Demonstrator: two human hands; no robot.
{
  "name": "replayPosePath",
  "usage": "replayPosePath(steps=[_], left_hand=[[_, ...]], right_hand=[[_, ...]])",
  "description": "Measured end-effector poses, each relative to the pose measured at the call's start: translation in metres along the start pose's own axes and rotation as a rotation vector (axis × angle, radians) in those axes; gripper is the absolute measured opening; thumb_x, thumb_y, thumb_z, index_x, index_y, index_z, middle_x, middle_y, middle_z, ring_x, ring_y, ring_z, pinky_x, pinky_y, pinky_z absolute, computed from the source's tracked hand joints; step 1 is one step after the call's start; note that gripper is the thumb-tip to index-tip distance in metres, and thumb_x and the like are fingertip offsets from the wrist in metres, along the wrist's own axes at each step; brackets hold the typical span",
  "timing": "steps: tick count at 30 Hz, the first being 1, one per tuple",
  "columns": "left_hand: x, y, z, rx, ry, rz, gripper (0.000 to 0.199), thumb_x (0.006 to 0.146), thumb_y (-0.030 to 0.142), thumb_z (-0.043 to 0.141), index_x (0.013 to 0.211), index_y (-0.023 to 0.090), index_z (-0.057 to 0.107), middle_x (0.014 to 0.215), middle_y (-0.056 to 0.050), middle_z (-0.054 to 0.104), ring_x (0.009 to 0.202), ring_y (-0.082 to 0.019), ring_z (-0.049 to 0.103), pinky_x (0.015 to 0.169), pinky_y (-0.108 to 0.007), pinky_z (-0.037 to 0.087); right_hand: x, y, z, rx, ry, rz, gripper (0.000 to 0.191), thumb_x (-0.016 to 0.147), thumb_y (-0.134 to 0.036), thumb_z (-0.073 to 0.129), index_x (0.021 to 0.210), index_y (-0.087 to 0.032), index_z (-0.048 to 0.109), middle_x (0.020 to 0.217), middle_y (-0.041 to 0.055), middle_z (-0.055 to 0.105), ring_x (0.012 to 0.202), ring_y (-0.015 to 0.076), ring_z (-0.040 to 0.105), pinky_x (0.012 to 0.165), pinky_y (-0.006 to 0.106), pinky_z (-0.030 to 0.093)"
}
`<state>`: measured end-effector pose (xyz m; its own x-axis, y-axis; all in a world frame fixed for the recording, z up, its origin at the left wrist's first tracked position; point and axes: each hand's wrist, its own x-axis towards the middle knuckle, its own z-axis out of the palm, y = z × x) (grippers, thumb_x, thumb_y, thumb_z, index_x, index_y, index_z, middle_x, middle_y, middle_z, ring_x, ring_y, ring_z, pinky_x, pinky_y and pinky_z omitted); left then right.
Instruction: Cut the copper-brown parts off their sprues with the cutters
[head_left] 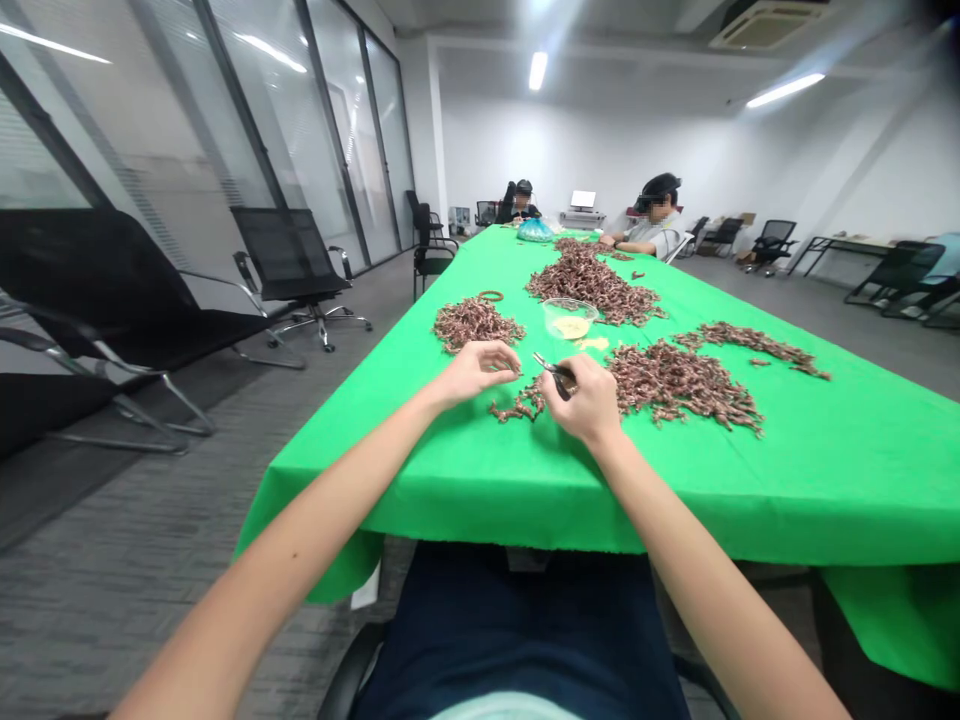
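My right hand (589, 400) is closed around a pair of small pliers (558, 376) with black handles, their silver tips pointing forward and left. Just left of those tips, my left hand (481, 372) has its fingers curled and thumb drawn in; whatever it pinches is too small to make out. Below and between both hands lie a few loose brown knobbly pieces (516, 410). A larger heap of the same pieces (679, 385) spreads right of my right hand, and a smaller heap (474, 324) sits beyond my left hand.
A clear plastic bowl (570, 320) with pale yellow contents stands ahead, near a long brown heap (589, 285). A brown ring (491, 296) lies at the left heap. Two people sit at the far end of the green-covered table (480, 490). Black chairs (292, 255) stand left.
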<state>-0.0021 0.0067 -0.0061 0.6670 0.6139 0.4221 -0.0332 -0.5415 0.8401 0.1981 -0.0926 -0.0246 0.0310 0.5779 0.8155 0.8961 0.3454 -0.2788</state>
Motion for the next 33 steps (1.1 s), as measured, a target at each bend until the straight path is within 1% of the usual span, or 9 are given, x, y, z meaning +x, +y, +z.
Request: replayPosePath(steps=[7, 9, 11, 13, 16, 20, 24, 30, 33], left_hand=[[0.000, 0.007, 0.002, -0.010, 0.035, -0.007, 0.039, 0.078, 0.034, 0.080, 0.111, 0.015, 0.072, 0.101, -0.008, 0.072, 0.090, -0.018, 0.068, 0.087, -0.032, 0.052], [0.000, 0.009, 0.002, -0.028, 0.039, -0.010, 0.045, 0.076, 0.033, 0.081, 0.116, 0.015, 0.069, 0.096, -0.006, 0.071, 0.086, -0.016, 0.068, 0.084, -0.030, 0.053], [0.000, 0.012, 0.003, -0.029, 0.051, -0.006, 0.046, 0.073, 0.031, 0.084, 0.113, 0.014, 0.069, 0.089, -0.004, 0.070, 0.079, -0.014, 0.066, 0.077, -0.027, 0.053], [-0.002, 0.015, 0.005, -0.032, 0.047, -0.014, 0.040, 0.070, 0.031, 0.086, 0.102, 0.012, 0.070, 0.085, -0.004, 0.070, 0.074, -0.013, 0.066, 0.072, -0.025, 0.052], [-0.005, 0.020, 0.006, -0.079, -0.028, -0.061, 0.036, 0.067, 0.031, 0.089, 0.091, 0.011, 0.071, 0.084, -0.006, 0.073, 0.075, -0.015, 0.068, 0.073, -0.027, 0.054], [-0.008, 0.022, 0.006, -0.149, -0.096, -0.121, 0.043, 0.058, 0.029, 0.094, 0.090, 0.010, 0.072, 0.081, -0.009, 0.076, 0.074, -0.018, 0.072, 0.073, -0.030, 0.058], [-0.008, 0.021, 0.004, -0.177, -0.111, -0.143, 0.044, 0.053, 0.026, 0.096, 0.087, 0.008, 0.073, 0.077, -0.009, 0.076, 0.070, -0.018, 0.072, 0.067, -0.027, 0.058], [-0.009, 0.023, 0.003, -0.224, -0.201, -0.166, 0.042, 0.055, 0.022, 0.095, 0.089, 0.009, 0.074, 0.072, -0.008, 0.076, 0.064, -0.017, 0.073, 0.061, -0.023, 0.057], [-0.010, 0.024, 0.003, -0.228, -0.232, -0.198, 0.041, 0.057, 0.024, 0.094, 0.089, 0.008, 0.075, 0.067, -0.008, 0.075, 0.057, -0.017, 0.071, 0.056, -0.024, 0.057]], right_hand=[[-0.005, 0.002, -0.002, 0.047, -0.068, 0.019, 0.024, 0.087, -0.043, 0.058, 0.082, -0.020, 0.059, 0.077, 0.0056, 0.063, 0.071, 0.0201, 0.058, 0.067, 0.031, 0.042], [-0.004, 0.002, -0.002, 0.084, -0.066, 0.044, 0.027, 0.087, -0.046, 0.061, 0.083, -0.019, 0.060, 0.075, 0.0050, 0.063, 0.068, 0.0193, 0.057, 0.066, 0.031, 0.042], [-0.004, 0.001, -0.003, 0.111, -0.068, 0.054, 0.029, 0.087, -0.048, 0.062, 0.085, -0.019, 0.060, 0.075, 0.0049, 0.064, 0.067, 0.0188, 0.057, 0.065, 0.031, 0.042], [-0.004, 0.000, -0.004, 0.117, -0.071, 0.044, 0.030, 0.087, -0.049, 0.062, 0.085, -0.019, 0.060, 0.075, 0.0050, 0.063, 0.067, 0.0187, 0.057, 0.064, 0.031, 0.041], [-0.005, -0.001, -0.005, 0.114, -0.062, 0.026, 0.030, 0.088, -0.049, 0.061, 0.085, -0.019, 0.060, 0.074, 0.0044, 0.062, 0.065, 0.0180, 0.056, 0.063, 0.031, 0.041], [-0.007, -0.001, -0.009, 0.121, -0.047, -0.044, 0.028, 0.089, -0.047, 0.061, 0.086, -0.019, 0.060, 0.075, 0.0041, 0.062, 0.064, 0.0171, 0.055, 0.063, 0.031, 0.042], [-0.010, 0.001, -0.014, 0.112, -0.049, -0.156, 0.023, 0.089, -0.043, 0.062, 0.090, -0.020, 0.062, 0.079, 0.0051, 0.064, 0.068, 0.0178, 0.058, 0.064, 0.030, 0.046], [-0.012, 0.003, -0.015, 0.118, -0.057, -0.254, 0.022, 0.087, -0.039, 0.065, 0.096, -0.020, 0.065, 0.086, 0.0076, 0.069, 0.073, 0.0195, 0.063, 0.068, 0.031, 0.049], [-0.013, 0.000, -0.014, 0.165, -0.082, -0.219, 0.021, 0.086, -0.039, 0.067, 0.092, -0.020, 0.066, 0.082, 0.0060, 0.069, 0.067, 0.0178, 0.062, 0.064, 0.030, 0.048]])
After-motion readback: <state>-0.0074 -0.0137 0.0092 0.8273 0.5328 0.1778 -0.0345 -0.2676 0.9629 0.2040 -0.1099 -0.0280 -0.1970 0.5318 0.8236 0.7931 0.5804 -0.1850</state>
